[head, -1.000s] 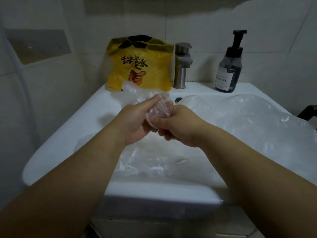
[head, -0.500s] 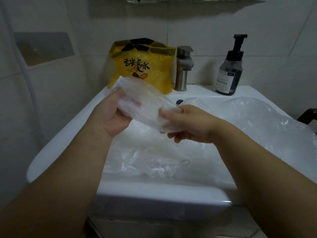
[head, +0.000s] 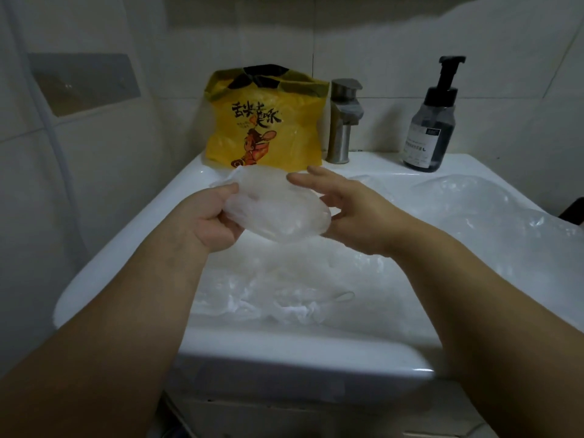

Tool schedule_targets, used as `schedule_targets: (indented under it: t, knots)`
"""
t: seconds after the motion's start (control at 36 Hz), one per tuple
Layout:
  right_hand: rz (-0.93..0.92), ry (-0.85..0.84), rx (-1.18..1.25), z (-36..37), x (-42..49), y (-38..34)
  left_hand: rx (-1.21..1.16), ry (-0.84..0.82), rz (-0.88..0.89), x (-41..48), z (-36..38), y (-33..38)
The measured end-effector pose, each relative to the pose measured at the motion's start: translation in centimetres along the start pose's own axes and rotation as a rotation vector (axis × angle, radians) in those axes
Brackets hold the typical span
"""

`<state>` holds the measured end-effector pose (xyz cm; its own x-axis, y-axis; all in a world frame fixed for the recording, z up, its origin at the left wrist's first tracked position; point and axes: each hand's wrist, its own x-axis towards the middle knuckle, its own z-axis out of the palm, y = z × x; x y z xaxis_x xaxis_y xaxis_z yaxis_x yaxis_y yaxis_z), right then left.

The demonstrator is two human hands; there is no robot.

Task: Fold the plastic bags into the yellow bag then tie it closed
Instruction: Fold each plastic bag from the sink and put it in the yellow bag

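Sink [head: 126, 248]: white, filled the middle of the view
Loose plastic bags [head: 474, 213]: clear, crumpled in the basin, spreading toward 3 o'clock
Yellow bag [head: 265, 121]: upright on the rim at 12 o'clock, beside the tap [head: 343, 121]
Folded bag [head: 278, 213]: clear, held above the basin
Left hand [head: 207, 218]: gripped its 9 o'clock end, thumb on top
Right hand [head: 350, 210]: fingers straight, spread against its 3 o'clock end

Free air above loose plastic bags [head: 284, 289] toward yellow bag [head: 265, 128]; faucet [head: 343, 121], soap bottle [head: 429, 128] rightward.
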<state>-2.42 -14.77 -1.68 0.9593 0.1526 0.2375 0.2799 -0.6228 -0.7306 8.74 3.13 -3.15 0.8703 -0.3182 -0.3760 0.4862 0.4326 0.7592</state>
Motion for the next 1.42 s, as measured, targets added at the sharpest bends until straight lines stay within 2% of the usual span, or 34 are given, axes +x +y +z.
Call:
schedule_targets:
  t: [0.19, 0.31, 0.39, 0.53, 0.61, 0.72, 0.81, 0.86, 0.94, 1.0, 1.06, 1.17, 1.25, 1.31, 1.36, 1.42]
  knots:
    - [-0.093, -0.006, -0.003, 0.9, -0.2, -1.2, 0.106, -0.033, -0.048, -0.7, 0.9, -0.7]
    - [0.014, 0.019, 0.046, 0.8, -0.2, -1.1, 0.184, -0.102, -0.013, -0.8, 1.0, -0.7]
    - [0.018, 0.05, 0.057, 0.9, -0.1, -1.1, 0.263, -0.109, 0.018, -0.6, 1.0, -1.0]
    - [0.113, 0.125, 0.104, 1.6, 0.5, -0.7, 0.478, -0.292, 0.186, -1.4, 2.0, -1.7]
    - [0.161, 0.165, 0.104, 1.7, 0.9, -0.1, 0.524, -0.37, 0.207, -1.6, 2.2, -2.2]
    - [0.261, 0.195, 0.093, 1.3, 1.0, 0.6, 0.52, -0.379, 0.234, -1.9, 2.6, -2.6]
    - [0.3, 0.283, 0.075, 1.4, 1.3, 0.8, 0.473, -0.414, 0.22, -2.1, 2.6, -2.5]
    - [0.341, 0.35, 0.17, 1.4, 1.6, 0.8, 0.428, -0.442, 0.2, -2.3, 2.8, -2.4]
    - [0.507, 0.272, 0.507, 1.1, 1.5, 0.5, 0.401, -0.482, 0.159, -2.5, 2.8, -2.5]
    - [0.483, 0.205, 0.639, 0.9, 1.3, 0.4, 0.396, -0.481, 0.125, -2.5, 2.8, -2.5]
    - [0.44, 0.241, 0.641, 0.9, 1.2, 0.3, 0.398, -0.487, 0.099, -2.6, 2.6, -2.2]
    - [0.449, 0.294, 0.384, 0.7, 1.3, 0.2, 0.468, -0.497, 0.137, -2.8, 2.4, -1.9]
    - [0.386, 0.279, 0.336, 0.8, 1.1, 0.1, 0.663, -0.407, 0.22, -2.8, 2.6, -2.5]
    - [0.359, 0.292, 0.347, 0.7, 1.1, 0.1, 0.709, -0.358, 0.243, -2.5, 2.5, -2.7]
    - [0.354, 0.299, 0.461, 0.7, 1.3, 0.1, 0.657, -0.316, 0.238, -2.2, 2.4, -2.7]
    - [0.354, 0.303, 0.7, 0.6, 1.4, -0.1, 0.593, -0.284, 0.256, -2.0, 2.4, -2.6]
